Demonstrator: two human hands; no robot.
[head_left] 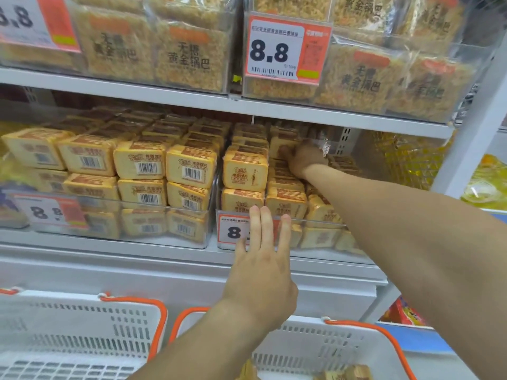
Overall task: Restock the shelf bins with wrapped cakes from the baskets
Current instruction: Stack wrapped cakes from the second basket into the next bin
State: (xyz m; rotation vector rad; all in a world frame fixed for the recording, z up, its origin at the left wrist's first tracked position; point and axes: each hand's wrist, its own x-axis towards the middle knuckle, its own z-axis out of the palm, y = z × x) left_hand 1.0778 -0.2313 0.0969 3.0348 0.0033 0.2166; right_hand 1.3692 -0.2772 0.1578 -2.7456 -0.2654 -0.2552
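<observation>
Restocking looks well along from where I sit. My right hand (303, 157) is far inside the right bin (323, 223), fingers curled over a wrapped cake (284, 149) in the upper layer, seating it, I judge. My left hand (260, 259) lies flat against that bin's clear front, fingers straight and slightly spread, covering part of the price tag (233, 231). The left bin (164, 212) is stacked full. The right bin's far right corner still shows a gap. In the near right basket (343, 349) only a few cakes (348, 373) show at the bottom; the near left basket (82, 333) shows none.
</observation>
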